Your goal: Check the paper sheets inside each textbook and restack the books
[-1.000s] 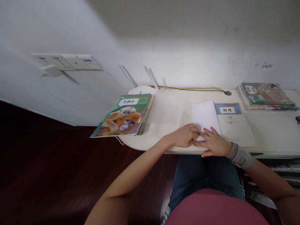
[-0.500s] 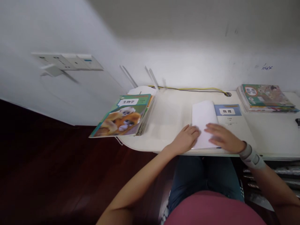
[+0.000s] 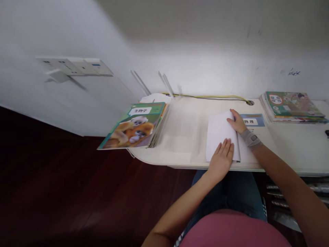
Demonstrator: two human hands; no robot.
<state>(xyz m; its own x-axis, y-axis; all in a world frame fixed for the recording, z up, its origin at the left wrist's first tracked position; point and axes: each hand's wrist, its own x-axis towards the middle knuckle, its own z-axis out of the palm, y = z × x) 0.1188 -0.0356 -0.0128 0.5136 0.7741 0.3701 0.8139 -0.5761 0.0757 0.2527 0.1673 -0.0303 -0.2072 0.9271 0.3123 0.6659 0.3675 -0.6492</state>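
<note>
A white sheet (image 3: 218,133) lies folded over to the left beside the blue and white book cover (image 3: 257,120) on the desk. My left hand (image 3: 223,157) rests flat on the lower part of the sheet, its fingers stretched out and holding nothing. Near the top of the fold, my right hand (image 3: 238,122) touches the sheet's right edge with its fingers apart; a grey band is round that wrist. Part of the book is hidden under my right hand and forearm.
A stack of books with monkeys on its top cover (image 3: 135,128) overhangs the white desk (image 3: 180,151) at the left, in front of a white router (image 3: 155,98). Another book stack (image 3: 293,104) lies at the right. Cables run along the wall, which has a socket panel (image 3: 77,67).
My left hand has moved right and flattened on the sheet. My right hand has moved up to the top of the fold. The sheet now lies a little further left.
</note>
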